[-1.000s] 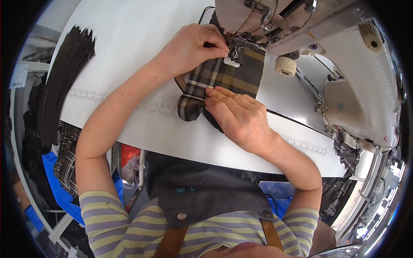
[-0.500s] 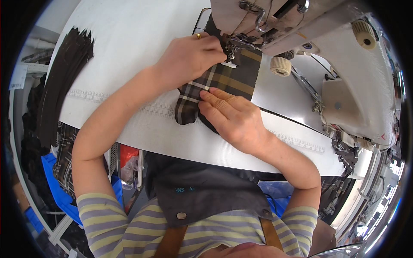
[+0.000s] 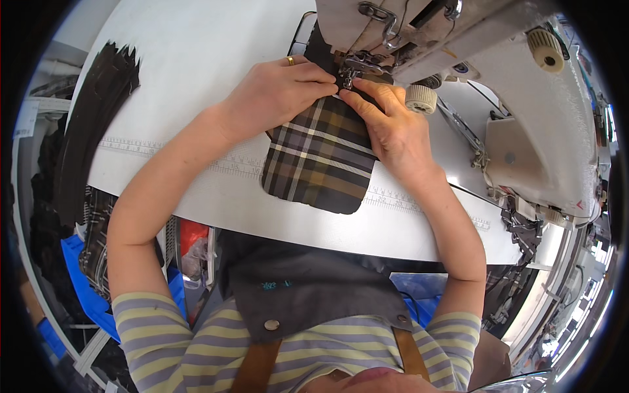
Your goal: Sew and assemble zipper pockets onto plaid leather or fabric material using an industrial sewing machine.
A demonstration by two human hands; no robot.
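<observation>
A plaid fabric piece [image 3: 321, 154] in dark, brown and white checks lies flat on the white table, its far part under the presser foot [image 3: 349, 77] of a sewing machine. From the left, my left hand [image 3: 278, 95] has its fingers pressed together at the fabric, tips just beside the foot. My right hand [image 3: 400, 128] is over the fabric's right side, with thumb and forefinger stretched out and a gap between them. Their tips are close in front of the foot. The fabric under my fingertips is partly hidden.
The sewing machine [image 3: 517, 118] fills the upper right. Dark strips [image 3: 98, 124] hang over the table's left side. A ruler scale [image 3: 216, 162] runs across the white table [image 3: 196, 39]. Below the table's edge at left is a blue bin [image 3: 88, 281] with plaid cloth.
My right hand has moved up and right from the fabric's near part to the presser foot. The near end, previously bunched, now lies flat. My left hand has barely shifted.
</observation>
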